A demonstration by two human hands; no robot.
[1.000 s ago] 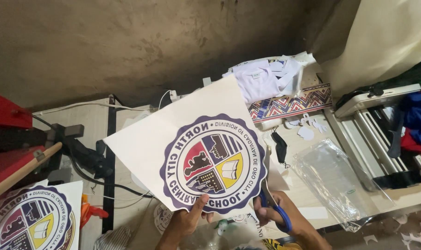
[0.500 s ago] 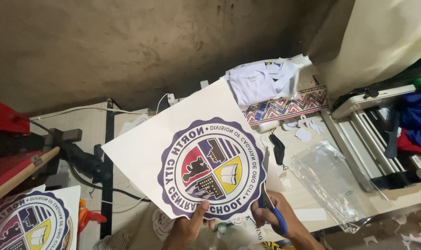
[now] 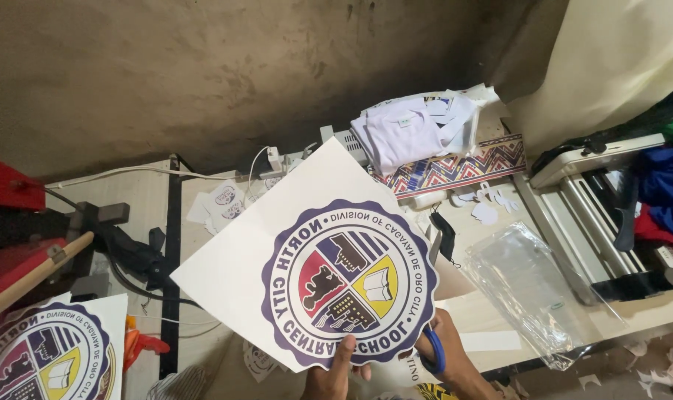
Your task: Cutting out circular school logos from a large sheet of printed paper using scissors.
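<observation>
**Sheet lifted higher, scissors at its lower edge**

Compared with a second ago, the sheet (image 3: 277,244) sits higher and fills more of the view, and the hands have slid toward the bottom edge of the picture, so less of each is seen. The left hand (image 3: 335,374) is closed on the sheet's bottom edge, its thumb lying over the printed side just below the round seal (image 3: 349,284). The right hand (image 3: 446,354), just beside it, is wrapped through the blue handles of the scissors (image 3: 430,348), which meet the sheet's lower right rim where the paper has already been trimmed close to the seal.

The sheet is white, held tilted above both hands, with a wide uncut corner running up and away from the left hand. Its seal has a dark purple ring with mirrored white lettering and a centre split into red, yellow and striped quarters.

Far off the left hand lies a second print (image 3: 51,355) of the same design. Beyond the right hand lie a clear bag (image 3: 532,285) and folded white cloth (image 3: 410,130).
</observation>
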